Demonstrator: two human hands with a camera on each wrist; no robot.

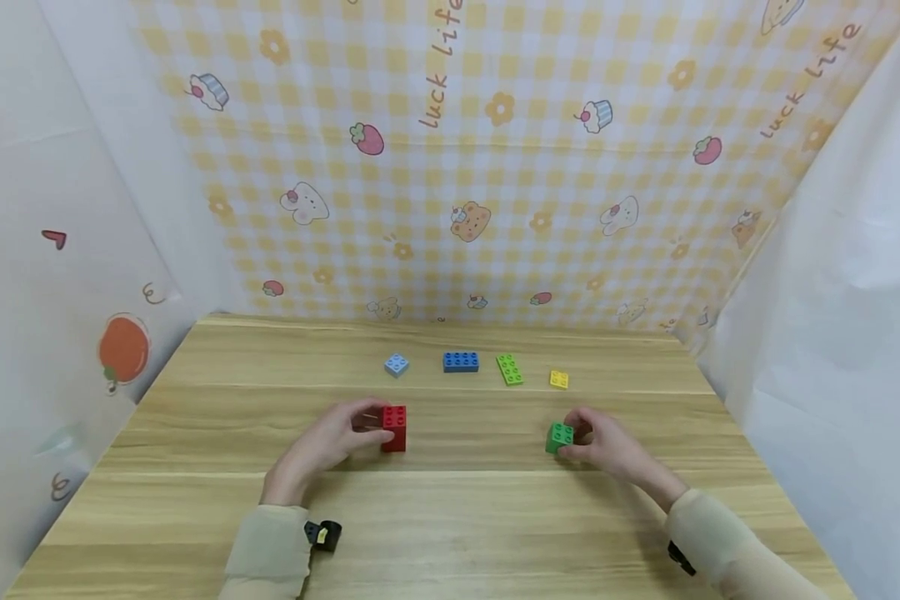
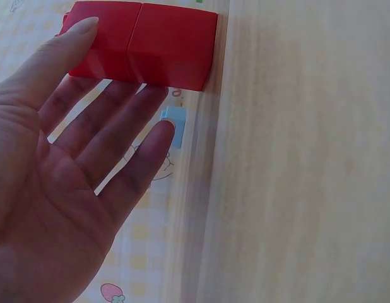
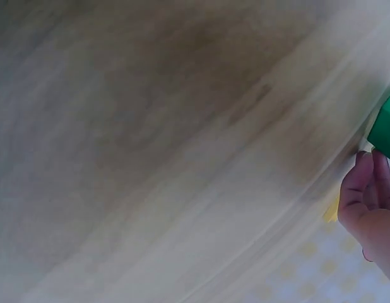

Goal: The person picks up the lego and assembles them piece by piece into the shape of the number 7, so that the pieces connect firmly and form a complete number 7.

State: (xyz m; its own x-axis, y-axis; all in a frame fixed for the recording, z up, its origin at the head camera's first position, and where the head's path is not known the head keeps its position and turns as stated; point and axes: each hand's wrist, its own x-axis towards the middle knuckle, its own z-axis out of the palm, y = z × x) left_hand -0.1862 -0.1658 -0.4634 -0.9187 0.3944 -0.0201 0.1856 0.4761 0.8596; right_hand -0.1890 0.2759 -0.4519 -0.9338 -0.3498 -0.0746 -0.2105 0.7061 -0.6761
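Two red toy building bricks (image 1: 394, 429), one stacked on the other, stand upright on the table left of centre. My left hand (image 1: 326, 435) holds this stack from its left side. In the left wrist view the thumb lies on the upper red brick (image 2: 103, 38), the seam between the two bricks shows, and the little finger is off them. Farther right, my right hand (image 1: 617, 448) pinches a green brick (image 1: 556, 439) with studs on top. Only part of the green brick (image 3: 385, 129) shows at the right edge of the right wrist view.
Behind the hands, a light blue square brick (image 1: 397, 365), a long dark blue brick (image 1: 461, 362), a flat lime green brick (image 1: 509, 369) and a small yellow brick (image 1: 559, 380) lie in a loose row. A checked cloth (image 1: 420, 250) hangs at the wooden table's (image 1: 465, 533) back edge.
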